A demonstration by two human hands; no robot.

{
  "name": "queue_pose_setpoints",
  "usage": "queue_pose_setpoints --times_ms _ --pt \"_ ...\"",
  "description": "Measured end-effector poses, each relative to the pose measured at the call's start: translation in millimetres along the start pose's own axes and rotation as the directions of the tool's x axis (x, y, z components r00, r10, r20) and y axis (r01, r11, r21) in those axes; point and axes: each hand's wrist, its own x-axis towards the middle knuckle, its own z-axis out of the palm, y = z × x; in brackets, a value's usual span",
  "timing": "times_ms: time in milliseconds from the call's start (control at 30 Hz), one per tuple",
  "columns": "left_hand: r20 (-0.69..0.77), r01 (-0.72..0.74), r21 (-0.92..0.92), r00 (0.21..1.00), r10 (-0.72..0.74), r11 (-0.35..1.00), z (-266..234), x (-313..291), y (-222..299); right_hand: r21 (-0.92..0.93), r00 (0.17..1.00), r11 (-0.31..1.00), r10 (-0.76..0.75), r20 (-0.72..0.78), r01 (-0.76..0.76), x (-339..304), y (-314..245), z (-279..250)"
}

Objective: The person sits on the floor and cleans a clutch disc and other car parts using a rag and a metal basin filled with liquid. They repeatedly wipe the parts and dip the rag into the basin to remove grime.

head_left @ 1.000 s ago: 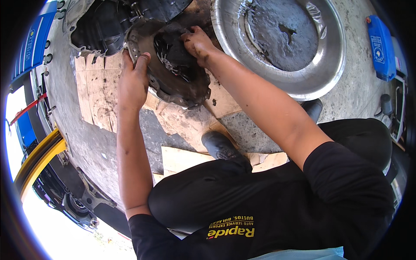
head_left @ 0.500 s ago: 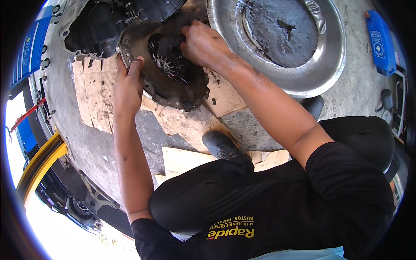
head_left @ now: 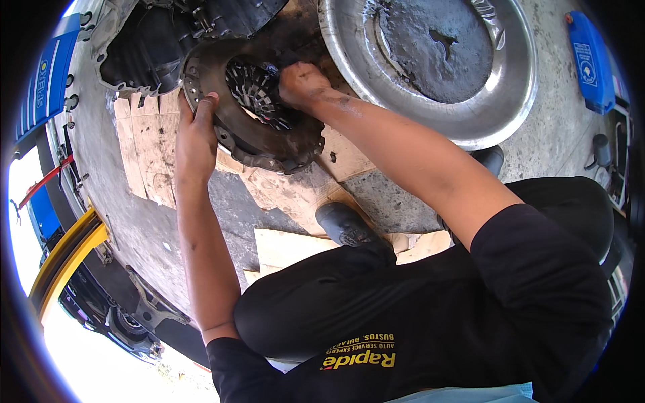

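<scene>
Dark metal, the clutch (head_left: 250, 101) lies at eleven o'clock in view, its rim pinched at nine by the left hand (head_left: 196, 138). The right hand (head_left: 304, 86) curls at the clutch's two o'clock; whether its fingers hold anything, I cannot tell. A basin (head_left: 474, 126) sits at one o'clock.

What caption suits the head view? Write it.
Left hand grips a clutch cover, right hand at its opening, metal basin alongside.
</scene>
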Motion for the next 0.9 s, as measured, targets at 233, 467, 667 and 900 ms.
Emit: queue_pose_setpoints --times_ms 233,467,667,900 --pt "-0.076 0.037 0.256 0.997 -0.018 0.966 9 1 8 -0.239 0.955 0.965 -0.034 0.296 0.109 48 -36 -34" --pt "-0.033 0.105 0.094 0.994 -0.102 0.990 6 -3 15 0.346 0.740 0.725 -0.662 0.115 0.595 5 -112 -95" --pt "0.057 0.067 -0.337 0.997 -0.051 0.939 -2 -3 3 0.502 0.639 0.636 -0.744 0.195 0.587 -82 -75 -129" --pt "0.015 0.104 -0.183 0.995 -0.102 0.978 -19 -5 -22 -0.055 0.606 0.879 -0.281 0.744 0.474 -82 -49 -153"
